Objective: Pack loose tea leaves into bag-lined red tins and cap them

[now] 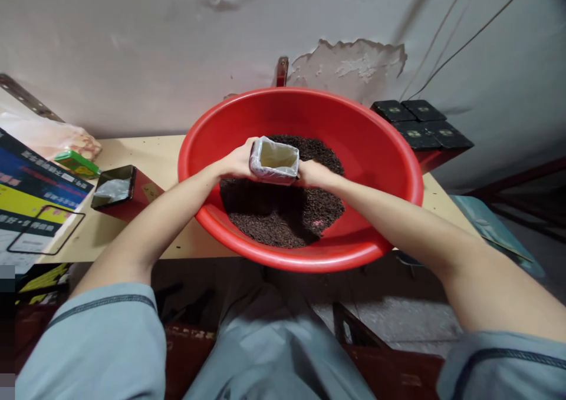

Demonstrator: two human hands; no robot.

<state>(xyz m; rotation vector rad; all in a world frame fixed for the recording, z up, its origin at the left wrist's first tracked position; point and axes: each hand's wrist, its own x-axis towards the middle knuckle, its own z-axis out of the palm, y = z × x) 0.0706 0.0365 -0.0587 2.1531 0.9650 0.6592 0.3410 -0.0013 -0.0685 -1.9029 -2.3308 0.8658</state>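
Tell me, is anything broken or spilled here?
Yes. The wall looks damaged: behind the red basin, its surface is peeled, leaving a ragged patch. A few dark specks also dot the table, left of the basin; they may be spilled bits of the dark grains inside it.

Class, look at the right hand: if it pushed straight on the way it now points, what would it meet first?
The lined container, whose side the right hand appears to touch. Past it, roughly in line, comes the left hand, though depth is hard to judge.

Shabby workroom: peeling wall (150, 52), red tub (371, 146)
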